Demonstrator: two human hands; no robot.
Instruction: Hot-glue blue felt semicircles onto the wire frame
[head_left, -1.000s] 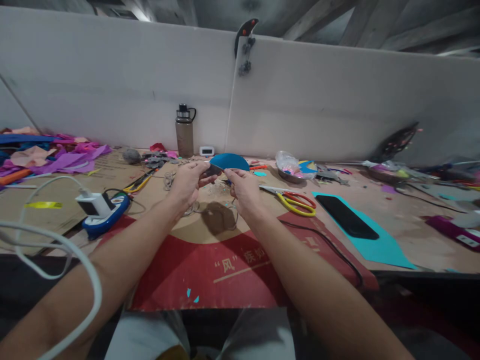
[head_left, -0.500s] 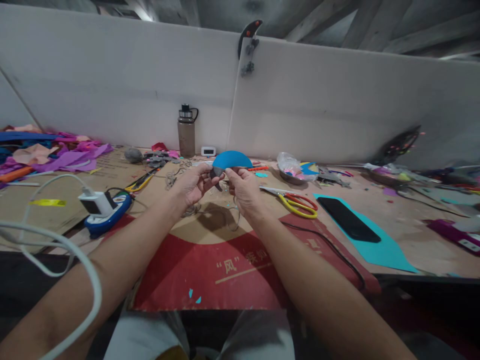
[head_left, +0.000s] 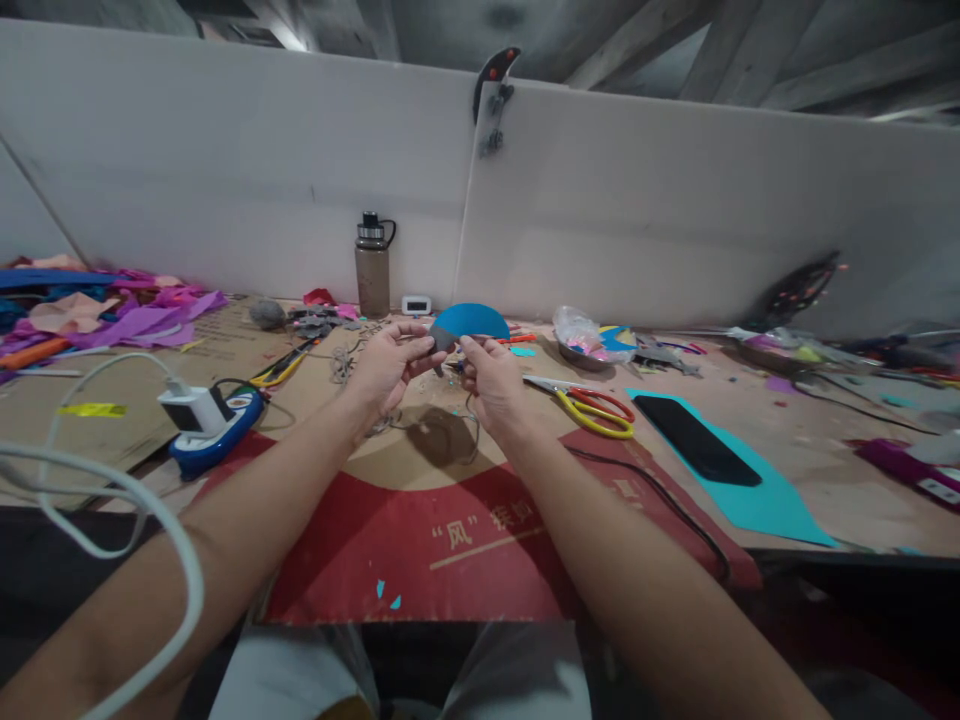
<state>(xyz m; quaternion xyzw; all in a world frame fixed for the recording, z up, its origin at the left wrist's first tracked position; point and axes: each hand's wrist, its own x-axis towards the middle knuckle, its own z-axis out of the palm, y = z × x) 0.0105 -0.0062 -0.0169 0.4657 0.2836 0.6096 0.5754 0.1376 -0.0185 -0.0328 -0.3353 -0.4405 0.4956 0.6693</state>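
Between my two hands, above the cardboard, is a curved blue piece (head_left: pixel 472 320) with a rounded top edge, perhaps paper or felt. A small grey piece (head_left: pixel 442 338) overlaps its left end. My left hand (head_left: pixel 394 365) pinches the grey piece between thumb and fingers. My right hand (head_left: pixel 491 375) has its fingertips closed at the lower edge of the blue piece. Thin cord (head_left: pixel 476 440) hangs below the right hand and loops on the cardboard. Just right of that hand lie scissors (head_left: pixel 596 410) with red and yellow handles.
A red and tan cardboard sheet (head_left: pixel 337 570) covers the near table. To the right, a black phone (head_left: pixel 697 438) rests on turquoise material. A blue power strip (head_left: pixel 217 435) with a white charger sits left. Behind stand a bottle (head_left: pixel 373 270) and a bowl (head_left: pixel 585 355) of scraps.
The blue piece has shifted slightly right. More of the grey piece now shows at its left end, and my left fingers are farther from the blue. The right hand stays nearly in place.
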